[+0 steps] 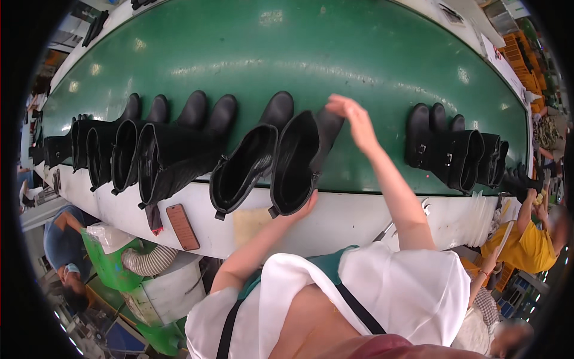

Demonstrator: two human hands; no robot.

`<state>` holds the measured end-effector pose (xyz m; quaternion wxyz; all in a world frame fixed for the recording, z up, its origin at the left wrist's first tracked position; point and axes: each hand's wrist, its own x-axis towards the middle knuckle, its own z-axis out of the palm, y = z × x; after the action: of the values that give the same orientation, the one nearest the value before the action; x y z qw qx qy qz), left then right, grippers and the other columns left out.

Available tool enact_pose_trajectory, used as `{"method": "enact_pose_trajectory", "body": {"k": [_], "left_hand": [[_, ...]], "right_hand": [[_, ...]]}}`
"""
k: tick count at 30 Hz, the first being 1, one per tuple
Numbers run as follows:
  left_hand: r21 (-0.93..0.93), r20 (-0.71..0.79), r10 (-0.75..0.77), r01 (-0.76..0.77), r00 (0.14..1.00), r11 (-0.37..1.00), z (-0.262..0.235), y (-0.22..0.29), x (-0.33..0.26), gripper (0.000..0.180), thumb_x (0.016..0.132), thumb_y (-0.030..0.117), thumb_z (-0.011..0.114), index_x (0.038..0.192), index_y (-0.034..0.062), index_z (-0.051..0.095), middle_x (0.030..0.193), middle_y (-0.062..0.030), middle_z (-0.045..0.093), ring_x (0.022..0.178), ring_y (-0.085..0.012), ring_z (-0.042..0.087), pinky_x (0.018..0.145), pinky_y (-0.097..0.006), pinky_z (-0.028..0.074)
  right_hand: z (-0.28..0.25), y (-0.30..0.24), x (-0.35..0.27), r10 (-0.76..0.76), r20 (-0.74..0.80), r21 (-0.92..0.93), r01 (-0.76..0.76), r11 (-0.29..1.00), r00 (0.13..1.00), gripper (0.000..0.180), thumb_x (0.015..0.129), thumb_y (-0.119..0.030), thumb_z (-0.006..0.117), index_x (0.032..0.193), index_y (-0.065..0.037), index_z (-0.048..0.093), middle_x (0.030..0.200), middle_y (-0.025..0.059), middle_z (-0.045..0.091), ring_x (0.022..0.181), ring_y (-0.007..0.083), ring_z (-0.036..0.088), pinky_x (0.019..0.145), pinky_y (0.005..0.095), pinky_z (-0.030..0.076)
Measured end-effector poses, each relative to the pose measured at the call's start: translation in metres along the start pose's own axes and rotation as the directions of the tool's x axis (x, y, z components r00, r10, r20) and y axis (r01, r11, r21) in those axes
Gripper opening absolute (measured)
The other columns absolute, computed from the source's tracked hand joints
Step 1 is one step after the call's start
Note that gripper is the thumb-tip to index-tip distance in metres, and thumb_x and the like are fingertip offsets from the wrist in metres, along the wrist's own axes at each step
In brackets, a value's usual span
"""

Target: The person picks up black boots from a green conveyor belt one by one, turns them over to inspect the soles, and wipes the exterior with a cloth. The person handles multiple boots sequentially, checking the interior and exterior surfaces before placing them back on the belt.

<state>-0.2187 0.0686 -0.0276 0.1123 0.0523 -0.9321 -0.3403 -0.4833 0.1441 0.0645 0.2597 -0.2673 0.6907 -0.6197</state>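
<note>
Two tall black boots stand side by side in front of me, shafts opening toward me and toes pointing away. My left hand [307, 205] grips the shaft of the right-hand boot [327, 127] from below near its top rim; its fingers are partly hidden behind the leather. Over that boot's toe is my right hand [353, 116], fingers stretched out and touching or almost touching the toe. Close on the left, apart from both hands, is the other boot [280, 110], with a pull loop at its rim.
More black boots [194, 110] line the green conveyor belt [269, 45] on the left, others [420, 134] on the right. A phone [183, 227] and a beige pad [250, 225] lie on the white ledge [359, 215]. A co-worker in yellow [526, 248] is at the right.
</note>
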Motion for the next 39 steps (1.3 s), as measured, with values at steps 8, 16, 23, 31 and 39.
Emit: {"method": "enact_pose_trajectory", "body": {"k": [8, 16, 23, 31, 39], "left_hand": [[-0.082, 0.267, -0.050, 0.074, 0.962, 0.994, -0.031, 0.012, 0.026, 0.018, 0.086, 0.013, 0.053, 0.090, -0.0018, 0.063, 0.092, -0.0165, 0.064, 0.081, -0.0367, 0.062, 0.075, -0.044, 0.050], [-0.870, 0.484, -0.098, 0.490, 0.870, 0.058, -0.039, 0.010, 0.045, 0.052, 0.099, 0.037, 0.027, 0.137, 0.0024, 0.037, 0.138, -0.0114, 0.042, 0.122, -0.0230, 0.047, 0.099, -0.040, 0.040], [-0.952, 0.303, 0.151, 0.293, 0.941, 0.084, -0.061, 0.117, -0.023, 0.075, 0.097, 0.057, 0.021, 0.138, -0.0052, 0.032, 0.138, -0.0138, 0.042, 0.129, -0.0217, 0.039, 0.107, -0.034, 0.032], [-0.952, 0.295, 0.203, 0.267, 0.934, 0.152, -0.070, 0.159, -0.117, 0.070, 0.096, 0.058, 0.024, 0.147, 0.0111, 0.012, 0.141, -0.0115, 0.034, 0.129, -0.0232, 0.037, 0.103, -0.039, 0.035], [-0.897, 0.406, 0.255, 0.436, 0.877, -0.072, -0.079, 0.139, -0.122, 0.078, 0.090, 0.070, 0.021, 0.141, 0.0123, 0.031, 0.136, -0.0070, 0.043, 0.126, -0.0209, 0.042, 0.103, -0.040, 0.036]], "right_hand": [[0.064, 0.045, -0.021, 0.005, -0.407, 0.028, 0.007, 1.000, 0.914, 0.061, 0.099, -0.044, 0.031, 0.077, 0.006, 0.059, 0.076, 0.0153, 0.061, 0.075, 0.0229, 0.057, 0.075, 0.0331, 0.043], [-0.011, -0.056, -0.088, -0.753, 0.174, 0.668, 0.486, 0.564, 0.634, 0.058, 0.101, -0.034, 0.015, 0.058, -0.013, 0.046, 0.051, 0.0023, 0.050, 0.053, 0.0192, 0.050, 0.067, 0.0338, 0.042], [0.023, -0.087, -0.229, -0.843, 0.260, 0.639, 0.570, 0.515, 0.470, 0.061, 0.102, -0.031, 0.010, 0.055, -0.013, 0.046, 0.048, 0.0012, 0.054, 0.045, 0.0141, 0.051, 0.063, 0.0289, 0.044], [0.065, -0.067, -0.327, -0.721, -0.235, 0.893, 0.437, 0.105, 0.652, 0.051, 0.100, -0.021, 0.015, 0.052, -0.015, 0.033, 0.043, -0.0025, 0.035, 0.041, 0.0101, 0.029, 0.054, 0.0271, 0.032], [0.106, -0.054, -0.351, -0.672, -0.257, 0.929, 0.368, 0.025, 0.695, 0.051, 0.101, -0.021, 0.019, 0.052, -0.015, 0.031, 0.043, -0.0024, 0.029, 0.041, 0.0099, 0.025, 0.053, 0.0280, 0.031]]}}
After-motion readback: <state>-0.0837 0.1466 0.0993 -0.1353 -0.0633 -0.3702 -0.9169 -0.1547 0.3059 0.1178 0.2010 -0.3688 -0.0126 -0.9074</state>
